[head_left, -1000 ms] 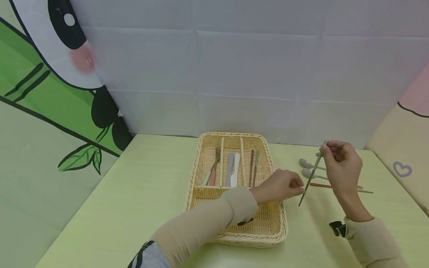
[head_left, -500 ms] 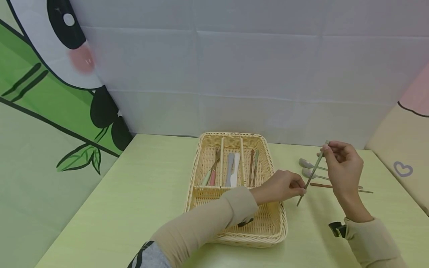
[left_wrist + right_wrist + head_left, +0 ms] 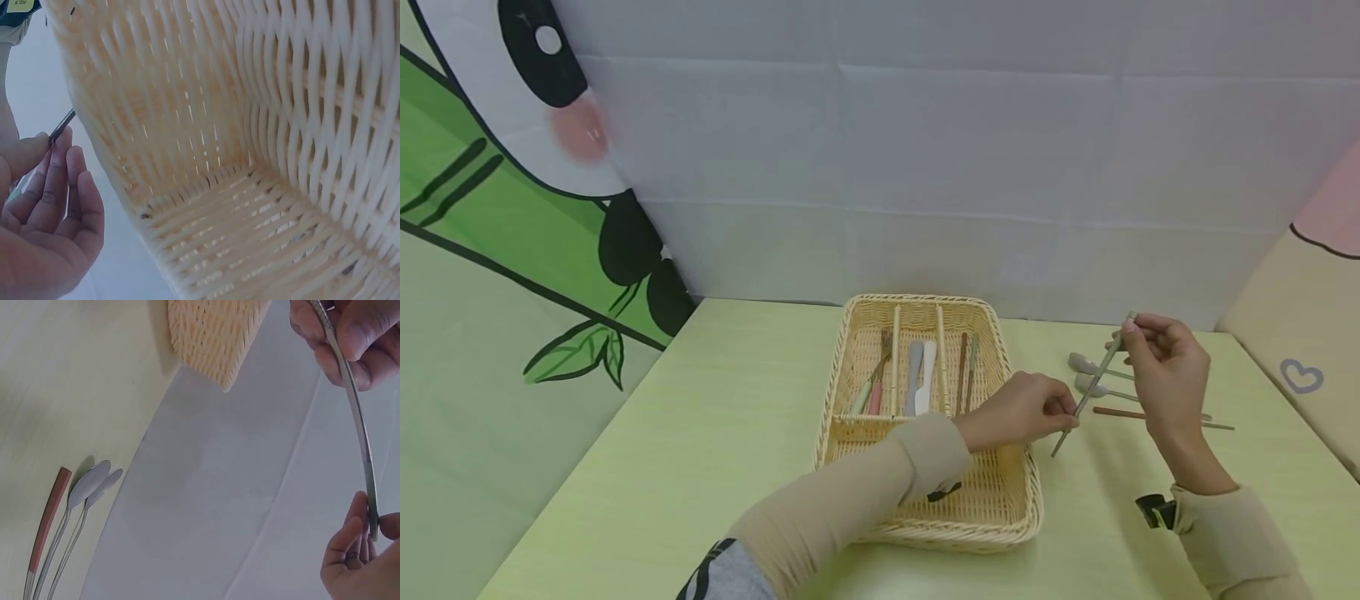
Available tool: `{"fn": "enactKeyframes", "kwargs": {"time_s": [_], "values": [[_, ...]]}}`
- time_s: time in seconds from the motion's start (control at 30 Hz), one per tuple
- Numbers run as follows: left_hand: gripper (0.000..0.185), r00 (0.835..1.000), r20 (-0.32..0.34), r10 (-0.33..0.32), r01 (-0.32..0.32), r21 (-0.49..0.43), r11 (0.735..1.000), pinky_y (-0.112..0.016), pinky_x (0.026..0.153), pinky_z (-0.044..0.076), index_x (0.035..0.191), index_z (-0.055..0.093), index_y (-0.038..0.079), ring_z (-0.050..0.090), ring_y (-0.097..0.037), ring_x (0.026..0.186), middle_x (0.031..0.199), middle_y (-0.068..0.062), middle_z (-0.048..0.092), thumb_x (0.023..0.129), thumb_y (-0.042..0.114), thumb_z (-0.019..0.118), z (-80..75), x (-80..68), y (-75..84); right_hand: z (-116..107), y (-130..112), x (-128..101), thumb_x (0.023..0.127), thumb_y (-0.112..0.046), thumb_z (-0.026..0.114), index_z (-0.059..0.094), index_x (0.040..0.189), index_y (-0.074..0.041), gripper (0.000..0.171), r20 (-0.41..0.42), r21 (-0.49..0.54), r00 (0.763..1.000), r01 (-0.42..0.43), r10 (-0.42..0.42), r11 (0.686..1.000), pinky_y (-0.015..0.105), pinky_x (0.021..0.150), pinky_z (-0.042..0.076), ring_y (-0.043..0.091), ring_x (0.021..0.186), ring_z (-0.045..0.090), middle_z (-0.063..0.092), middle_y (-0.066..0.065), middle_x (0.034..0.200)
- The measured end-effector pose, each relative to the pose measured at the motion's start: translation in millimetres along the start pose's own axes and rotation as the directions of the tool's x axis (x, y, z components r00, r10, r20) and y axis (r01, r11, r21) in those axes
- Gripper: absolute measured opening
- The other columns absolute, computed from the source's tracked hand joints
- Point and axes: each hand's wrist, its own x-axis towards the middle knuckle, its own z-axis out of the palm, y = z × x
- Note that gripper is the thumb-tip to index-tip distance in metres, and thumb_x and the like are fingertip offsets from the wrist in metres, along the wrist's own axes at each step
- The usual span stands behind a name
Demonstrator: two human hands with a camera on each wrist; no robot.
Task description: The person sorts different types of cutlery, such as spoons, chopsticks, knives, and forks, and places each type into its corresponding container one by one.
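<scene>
Both hands share one grey-green chopstick (image 3: 1092, 387) held slantwise in the air just right of a wicker cutlery basket (image 3: 850, 333). The right hand (image 3: 1165, 367) pinches its upper, far end between thumb and fingertips; the left hand (image 3: 1022, 408), reaching across the basket's near right corner, pinches the lower part near the tip, its other fingers loosely curled.

Sorting looks well under way. In the basket's far compartments lie forks (image 3: 872, 387) with green and pink handles on the left, a grey and a white knife (image 3: 921, 379) in the middle, and a brown and a green chopstick (image 3: 967, 375) on the right. The wide near compartment looks bare in what shows of it. On the pale green table (image 3: 662, 467), beyond the right hand, two metal spoons (image 3: 1086, 375) and a brown chopstick (image 3: 1116, 413) are not yet put away.

The left forearm covers much of the near compartment. The left wrist view is nearly all basket weave, showing only a sliver of the stick. The spoon handles run behind the right hand and cannot be followed to their ends.
</scene>
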Motion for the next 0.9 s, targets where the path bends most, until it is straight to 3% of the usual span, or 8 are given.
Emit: {"fn": "enactKeyframes", "kwargs": {"time_s": [0.17,0.27,0.53,0.8,0.9], "values": [[0.008,0.999,-0.037,-0.027,0.026,-0.04,0.999,-0.009,0.058,0.042,0.085,0.064,0.015,0.054,0.004,0.061,0.073,0.011,0.064,0.088,0.022,0.061,-8.5,-2.4,-1.8,1,-1,0,0.086,-0.006,0.06,0.061,0.096,-0.002,0.011,0.037,-0.011,0.999,-0.032,0.032,0.999,0.013,0.055,0.044,0.003,0.06,0.062,0.065,-0.006,0.071],[0.009,0.995,-0.076,-0.066,0.062,-0.054,0.997,-0.011,0.057,0.042,0.083,0.064,0.016,0.054,0.002,0.061,0.072,0.01,0.062,0.088,0.023,0.061,-13.9,-3.7,-2.9,1,1,0,0.087,-0.008,0.06,0.061,0.095,-0.006,0.008,0.061,-0.035,0.997,-0.052,0.054,0.998,0.013,0.056,0.044,0.002,0.061,0.062,0.065,-0.007,0.071],[0.013,0.962,-0.209,-0.176,0.176,-0.022,0.984,-0.013,0.057,0.041,0.085,0.064,0.014,0.052,0.0,0.061,0.073,0.008,0.06,0.087,0.026,0.062,-28.2,-8.1,-13.8,-6,12,-2,0.089,-0.011,0.057,0.059,0.097,-0.006,0.01,0.126,-0.181,0.99,-0.043,0.067,0.983,0.009,0.057,0.045,-0.002,0.064,0.061,0.063,-0.014,0.072],[0.013,0.926,-0.29,-0.242,0.256,0.01,0.967,-0.016,0.05,0.042,0.085,0.068,0.013,0.053,-0.002,0.058,0.076,0.005,0.064,0.087,0.025,0.063,-41.2,-11.7,-32.0,-17,30,-6,0.09,-0.013,0.054,0.059,0.099,0.004,0.02,0.211,-0.417,0.977,0.116,-0.028,0.902,0.007,0.054,0.04,-0.016,0.063,0.052,0.053,-0.029,0.07],[0.015,0.919,-0.3,-0.257,0.27,0.001,0.963,-0.016,0.047,0.037,0.076,0.067,0.011,0.047,-0.003,0.049,0.065,0.004,0.061,0.087,0.021,0.062,-44.9,-14.7,-38.1,-21,39,-7,0.089,-0.013,0.055,0.061,0.098,0.004,0.02,0.243,-0.477,0.969,0.161,-0.047,0.864,0.005,0.056,0.039,-0.02,0.065,0.047,0.056,-0.022,0.073]]}}
